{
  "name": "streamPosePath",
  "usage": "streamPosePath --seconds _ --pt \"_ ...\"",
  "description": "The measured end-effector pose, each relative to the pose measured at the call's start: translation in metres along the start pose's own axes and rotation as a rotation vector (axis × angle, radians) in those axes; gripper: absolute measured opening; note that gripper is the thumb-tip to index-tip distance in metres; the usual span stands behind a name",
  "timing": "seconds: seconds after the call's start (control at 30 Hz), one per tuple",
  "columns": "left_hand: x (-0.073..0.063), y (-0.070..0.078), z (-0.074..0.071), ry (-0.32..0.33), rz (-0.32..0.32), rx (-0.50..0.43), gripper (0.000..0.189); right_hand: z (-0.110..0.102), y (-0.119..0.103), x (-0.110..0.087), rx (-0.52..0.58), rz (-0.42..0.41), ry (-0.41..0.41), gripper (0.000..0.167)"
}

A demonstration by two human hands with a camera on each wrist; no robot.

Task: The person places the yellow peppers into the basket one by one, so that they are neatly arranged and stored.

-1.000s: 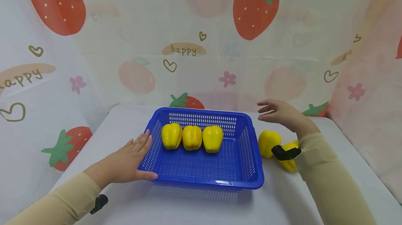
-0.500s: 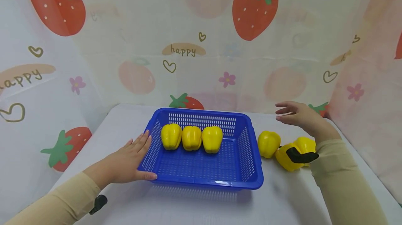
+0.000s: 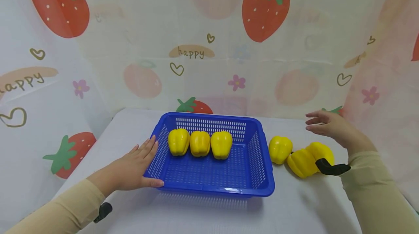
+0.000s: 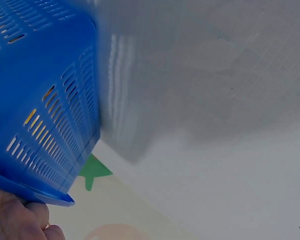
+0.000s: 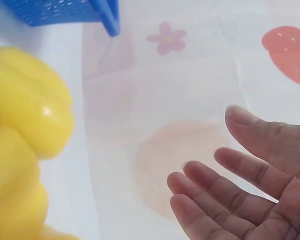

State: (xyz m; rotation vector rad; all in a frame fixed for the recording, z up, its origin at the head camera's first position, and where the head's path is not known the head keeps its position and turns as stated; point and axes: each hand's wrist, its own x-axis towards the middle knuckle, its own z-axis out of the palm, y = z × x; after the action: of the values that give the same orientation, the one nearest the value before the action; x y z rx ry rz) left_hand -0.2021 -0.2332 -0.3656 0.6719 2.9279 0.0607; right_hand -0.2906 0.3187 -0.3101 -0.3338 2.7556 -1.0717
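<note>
Three yellow bell peppers stand in a row inside the blue plastic basket (image 3: pixel 212 190): a left pepper (image 3: pixel 178 142), a middle pepper (image 3: pixel 200 144) and a right pepper (image 3: pixel 221 145). My left hand (image 3: pixel 135 165) rests on the basket's left rim, fingers straight and thumb at the front corner. Outside the basket's right side lie more yellow bell peppers: one near pepper (image 3: pixel 280 149), one tilted pepper (image 3: pixel 302 163) and one behind it (image 3: pixel 321 151). Above and right of these hovers my right hand (image 3: pixel 334 126), holding nothing, its fingers loosely extended, as the right wrist view also shows.
A white table (image 3: pixel 209 216) carries everything. Behind and on both sides hangs a pale curtain (image 3: pixel 209 16) printed with strawberries, hearts and flowers. A black strap end juts from each sleeve, the right one (image 3: pixel 332 168) overlapping the peppers in the head view.
My right hand has moved to the right, away from the basket and over past the loose peppers, uncovering more of them. The left hand and the basket have stayed put.
</note>
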Motion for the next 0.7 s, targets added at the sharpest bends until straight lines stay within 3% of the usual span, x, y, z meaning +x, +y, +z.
streamPosePath --seconds 0.7 --pt "0.000 -0.001 0.001 0.006 0.002 0.003 0.118 -0.003 0.067 -0.029 -0.091 0.095 -0.014 0.065"
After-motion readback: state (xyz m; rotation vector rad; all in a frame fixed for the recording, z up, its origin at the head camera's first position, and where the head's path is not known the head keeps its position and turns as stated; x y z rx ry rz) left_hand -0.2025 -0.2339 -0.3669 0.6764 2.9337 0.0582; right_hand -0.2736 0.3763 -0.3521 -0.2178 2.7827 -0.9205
